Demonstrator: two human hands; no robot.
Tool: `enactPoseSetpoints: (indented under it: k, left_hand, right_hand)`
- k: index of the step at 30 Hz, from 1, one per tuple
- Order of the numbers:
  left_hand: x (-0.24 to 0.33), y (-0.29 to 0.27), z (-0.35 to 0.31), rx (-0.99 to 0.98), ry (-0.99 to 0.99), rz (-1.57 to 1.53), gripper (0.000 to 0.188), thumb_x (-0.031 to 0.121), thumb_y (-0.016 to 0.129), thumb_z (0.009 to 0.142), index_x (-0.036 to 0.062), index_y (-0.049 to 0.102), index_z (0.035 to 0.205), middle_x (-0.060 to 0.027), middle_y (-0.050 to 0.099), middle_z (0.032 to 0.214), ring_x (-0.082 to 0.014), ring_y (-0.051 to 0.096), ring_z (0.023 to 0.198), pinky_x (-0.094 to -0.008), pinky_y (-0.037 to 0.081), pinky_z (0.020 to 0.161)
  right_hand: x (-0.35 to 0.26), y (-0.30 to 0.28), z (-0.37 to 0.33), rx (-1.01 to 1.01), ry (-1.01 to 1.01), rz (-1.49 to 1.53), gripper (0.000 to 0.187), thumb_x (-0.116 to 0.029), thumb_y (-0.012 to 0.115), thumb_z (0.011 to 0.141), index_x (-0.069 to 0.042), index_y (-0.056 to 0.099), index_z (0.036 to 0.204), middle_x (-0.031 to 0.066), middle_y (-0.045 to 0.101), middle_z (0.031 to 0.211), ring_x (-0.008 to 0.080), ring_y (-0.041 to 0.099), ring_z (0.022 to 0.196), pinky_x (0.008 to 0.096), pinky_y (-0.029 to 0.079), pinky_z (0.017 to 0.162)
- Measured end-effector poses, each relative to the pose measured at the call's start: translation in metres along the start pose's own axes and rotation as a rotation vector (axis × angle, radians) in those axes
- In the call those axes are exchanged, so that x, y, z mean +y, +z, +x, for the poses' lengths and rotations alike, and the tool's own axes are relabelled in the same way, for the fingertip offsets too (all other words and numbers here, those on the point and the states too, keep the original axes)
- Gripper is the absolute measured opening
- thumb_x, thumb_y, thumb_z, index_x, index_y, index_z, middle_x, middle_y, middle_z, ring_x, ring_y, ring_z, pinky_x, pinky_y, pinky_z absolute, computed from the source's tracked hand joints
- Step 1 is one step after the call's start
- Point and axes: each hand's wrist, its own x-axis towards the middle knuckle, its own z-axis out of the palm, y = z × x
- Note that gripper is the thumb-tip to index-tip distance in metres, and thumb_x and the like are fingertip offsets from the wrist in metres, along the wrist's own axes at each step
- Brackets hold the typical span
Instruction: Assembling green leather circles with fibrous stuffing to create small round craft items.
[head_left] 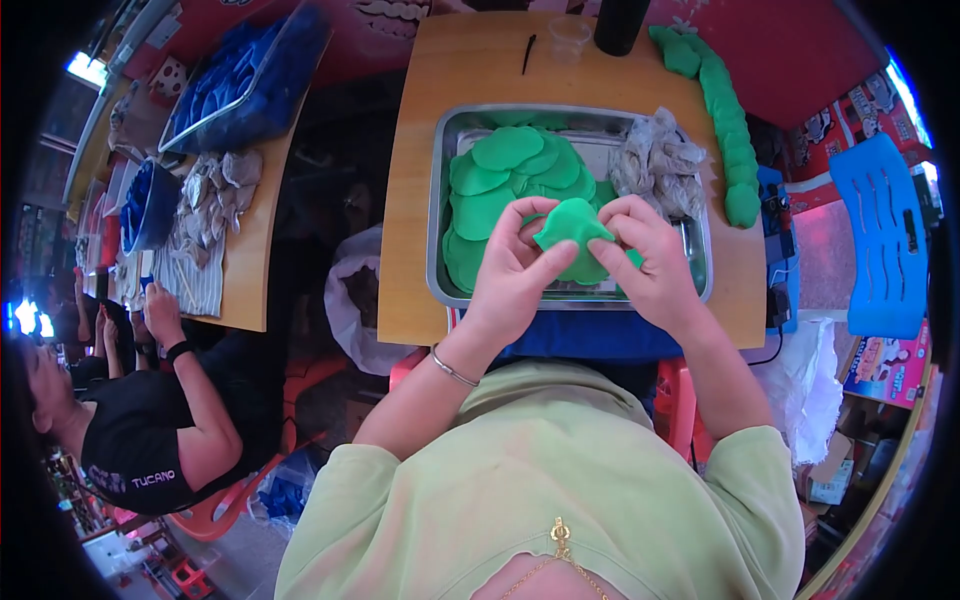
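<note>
Left hand (518,262) and right hand (645,252) pinch the green piece (573,226) from either side above the metal tray (598,150), disc pile (485,195) far-left, nearer the left.

Bright green covers the piece (573,222) at frame centre, the discs (507,148) left of it and the long row (733,148) at upper right. The tray (436,205) is silver, the worktop (412,220) orange-tan. The shirt (540,455) at lower centre (far paler than the discs) is yellowish green. Grey stripes mark the pale cloth (200,280) at left.
</note>
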Motion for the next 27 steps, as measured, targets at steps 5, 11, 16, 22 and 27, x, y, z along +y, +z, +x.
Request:
enactPoseSetpoints:
  k: [5,11,16,22,27]
  left_hand:
    - [-0.003,-0.003,0.000,-0.020,0.086,0.101,0.044,-0.001,0.068,0.081,0.0016,0.044,0.119,-0.0078,0.055,0.111,-0.0131,0.056,0.099,-0.0272,0.050,0.084]
    - [0.005,-0.008,0.004,-0.084,0.302,0.414,0.044,-0.006,0.069,0.078,0.0013,0.046,0.115,-0.0066,0.056,0.109,-0.0131,0.056,0.100,-0.0278,0.048,0.086]
    - [0.005,-0.001,0.004,-0.133,0.310,0.436,0.038,-0.004,0.069,0.079,0.0018,0.048,0.109,-0.0051,0.054,0.104,-0.0106,0.055,0.098,-0.0257,0.048,0.083]
    - [0.004,-0.006,0.007,-0.118,0.365,0.368,0.034,-0.007,0.066,0.080,0.0010,0.048,0.108,-0.0051,0.052,0.104,-0.0105,0.054,0.097,-0.0257,0.047,0.084]
    - [0.007,0.003,0.006,-0.065,0.324,0.201,0.029,-0.005,0.067,0.081,0.0026,0.048,0.102,-0.0034,0.053,0.098,-0.0101,0.055,0.092,-0.0239,0.047,0.082]
  right_hand:
    - [0.009,0.010,-0.003,0.117,0.090,0.297,0.011,-0.007,0.062,0.086,0.003,0.059,0.090,0.0096,0.055,0.098,0.0163,0.057,0.086,0.0275,0.049,0.072]
    - [0.015,0.021,-0.006,0.145,0.099,0.719,0.010,-0.006,0.060,0.089,-0.002,0.057,0.097,0.0044,0.052,0.111,0.0116,0.054,0.097,0.0262,0.046,0.081]
    - [0.011,0.024,-0.003,0.257,0.118,0.930,0.004,-0.004,0.058,0.090,-0.004,0.055,0.093,0.0042,0.054,0.110,0.0098,0.053,0.097,0.0251,0.045,0.082]
    - [0.014,0.025,-0.001,0.250,0.045,0.921,0.008,-0.001,0.057,0.090,-0.006,0.050,0.091,0.0069,0.055,0.112,0.0123,0.054,0.098,0.0271,0.043,0.086]
    - [0.011,0.030,-0.002,0.275,0.033,0.995,0.015,0.001,0.058,0.088,-0.005,0.051,0.101,0.0074,0.057,0.109,0.0122,0.055,0.098,0.0261,0.044,0.086]
